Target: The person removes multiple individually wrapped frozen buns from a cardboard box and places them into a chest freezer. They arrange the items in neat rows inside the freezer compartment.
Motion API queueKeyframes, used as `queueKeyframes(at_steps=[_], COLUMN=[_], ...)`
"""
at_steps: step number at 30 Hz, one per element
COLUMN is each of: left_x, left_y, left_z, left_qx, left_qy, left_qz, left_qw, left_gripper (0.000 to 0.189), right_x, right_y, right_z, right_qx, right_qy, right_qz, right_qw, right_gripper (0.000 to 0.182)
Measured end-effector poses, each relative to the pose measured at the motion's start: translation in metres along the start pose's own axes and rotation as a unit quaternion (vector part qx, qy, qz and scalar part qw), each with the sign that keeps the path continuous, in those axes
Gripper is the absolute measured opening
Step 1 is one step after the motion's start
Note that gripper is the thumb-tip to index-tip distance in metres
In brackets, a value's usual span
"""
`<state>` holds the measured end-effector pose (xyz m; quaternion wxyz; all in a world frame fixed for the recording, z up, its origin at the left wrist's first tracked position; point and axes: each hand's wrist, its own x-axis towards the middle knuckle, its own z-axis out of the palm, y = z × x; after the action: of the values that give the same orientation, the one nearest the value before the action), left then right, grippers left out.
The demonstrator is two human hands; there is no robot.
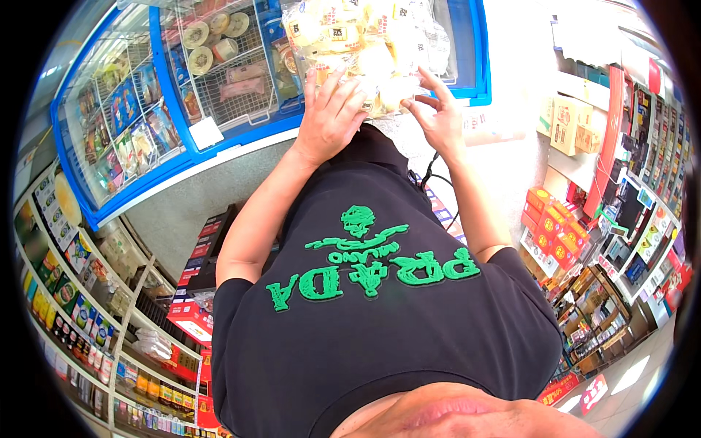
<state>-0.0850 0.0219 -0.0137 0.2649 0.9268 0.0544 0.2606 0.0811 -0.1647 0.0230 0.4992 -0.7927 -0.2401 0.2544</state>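
Observation:
Several wrapped buns or bread pieces (pixel 378 57) in clear printed plastic lie heaped on the blue-framed freezer (pixel 475 55) in front of me. My left hand (pixel 331 112) lies palm down on the near left of the heap, fingers spread over the wrappers. At the near right corner, my right hand (pixel 438 112) has its thumb and fingers about the edge of a clear wrapped piece (pixel 397 93). Its fingers seem to pinch the plastic there. Glare washes out the far wrappers.
Through the freezer's glass lid (pixel 123 117), wire baskets hold frozen goods. A white card (pixel 206 133) sits on its frame. Shelves of packaged goods (pixel 82 306) stand at left. Cardboard boxes (pixel 569 123) and red cartons (pixel 553 227) are at right. A black cord (pixel 432 175) hangs by my right forearm.

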Motion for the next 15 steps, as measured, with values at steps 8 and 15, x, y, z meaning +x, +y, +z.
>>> queueKeyframes(at_steps=[8,15], left_x=[0.001,-0.01], left_y=[-0.003,-0.003], left_z=[0.002,0.001], left_qx=[-0.016,-0.057], left_qy=[0.011,0.039], left_qz=[0.004,-0.013], left_qw=[1.0,0.998], left_gripper=[0.055,0.058], right_x=[-0.002,-0.001], right_y=[0.014,0.002], right_z=[0.001,-0.028], right_qx=[-0.01,-0.008], right_qy=[0.038,-0.002], right_qz=[-0.015,-0.021], right_qw=[0.999,1.0], right_gripper=[0.078,0.077])
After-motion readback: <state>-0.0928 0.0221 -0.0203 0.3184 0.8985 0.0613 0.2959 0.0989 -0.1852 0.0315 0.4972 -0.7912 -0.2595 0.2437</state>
